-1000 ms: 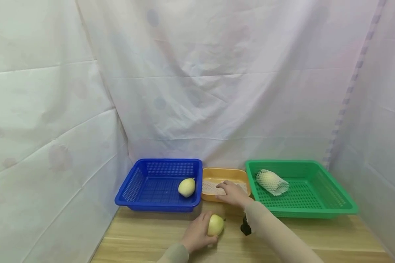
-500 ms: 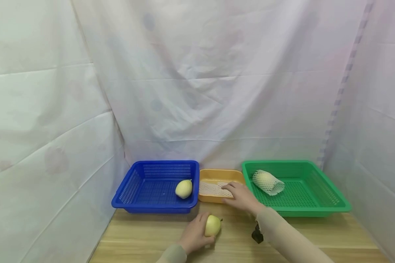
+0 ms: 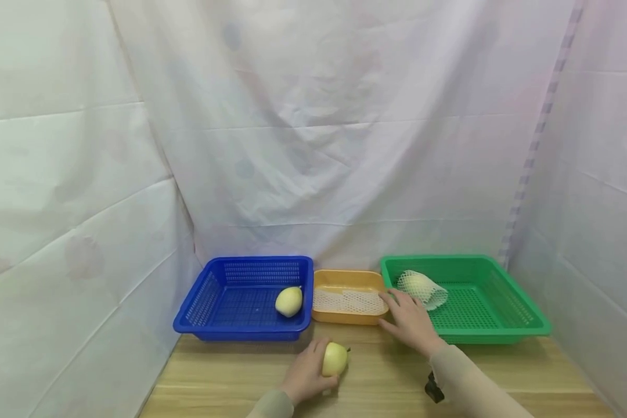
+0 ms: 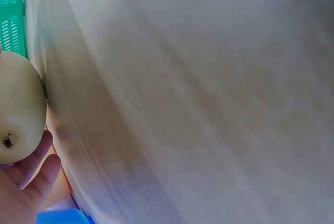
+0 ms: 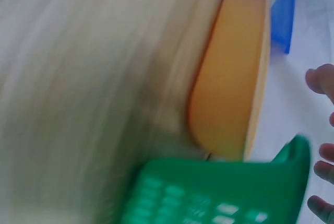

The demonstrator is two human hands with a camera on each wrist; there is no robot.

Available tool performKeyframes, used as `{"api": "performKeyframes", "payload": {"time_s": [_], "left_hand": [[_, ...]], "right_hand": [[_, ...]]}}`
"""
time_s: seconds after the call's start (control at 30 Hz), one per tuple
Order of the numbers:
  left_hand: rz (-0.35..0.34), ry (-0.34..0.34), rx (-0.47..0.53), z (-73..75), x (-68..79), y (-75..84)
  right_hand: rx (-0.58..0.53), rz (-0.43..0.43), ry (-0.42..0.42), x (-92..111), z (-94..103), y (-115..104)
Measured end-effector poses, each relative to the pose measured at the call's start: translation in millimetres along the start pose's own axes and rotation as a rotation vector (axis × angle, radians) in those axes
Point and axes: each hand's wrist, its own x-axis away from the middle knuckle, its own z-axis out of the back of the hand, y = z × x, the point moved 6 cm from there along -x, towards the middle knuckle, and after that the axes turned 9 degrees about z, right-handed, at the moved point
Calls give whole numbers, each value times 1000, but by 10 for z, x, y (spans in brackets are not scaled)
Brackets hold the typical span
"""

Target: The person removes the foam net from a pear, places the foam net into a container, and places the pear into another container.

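Note:
My left hand (image 3: 305, 374) grips a pale yellow pear (image 3: 336, 359) close over the table, its stem pointing right. In the left wrist view the pear's blossom end shows above two fingers. My right hand (image 3: 411, 322), fingers spread, hovers by the right end of the orange tray (image 3: 347, 319) and the near-left corner of the green basket (image 3: 501, 333). Nothing is between its fingers in the right wrist view. White foam net sleeves (image 3: 349, 301) lie flat in the tray. Inside the green basket, a pear in a foam net (image 3: 422, 288) lies at the left.
A blue basket (image 3: 240, 331) stands left of the tray, with one bare pear (image 3: 289, 301) at its right side. Both baskets and the tray line the back of the wooden table (image 3: 230, 371). White cloth (image 3: 313, 174) hangs behind and along both sides.
My right hand has moved from over the foam nets in the tray rightward to the green basket's corner. The left hand keeps hold of the pear. The head view has shifted slightly.

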Motion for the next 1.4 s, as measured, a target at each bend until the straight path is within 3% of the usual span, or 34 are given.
{"api": "performKeyframes", "payload": {"time_s": [0.17, 0.4, 0.57, 0.93, 1.4], "left_hand": [[-6, 8, -10, 6, 1, -8], [-25, 18, -1, 7, 8, 3], [-20, 16, 5, 4, 15, 4], [1, 17, 17, 23, 15, 10], [12, 9, 26, 17, 9, 4]], "right_hand": [[7, -20, 31, 166, -16, 93], [7, -84, 11, 323, -77, 186], [73, -95, 34, 410, -94, 200], [175, 8, 134, 604, -95, 186], [216, 41, 227, 660, -113, 167]]}}
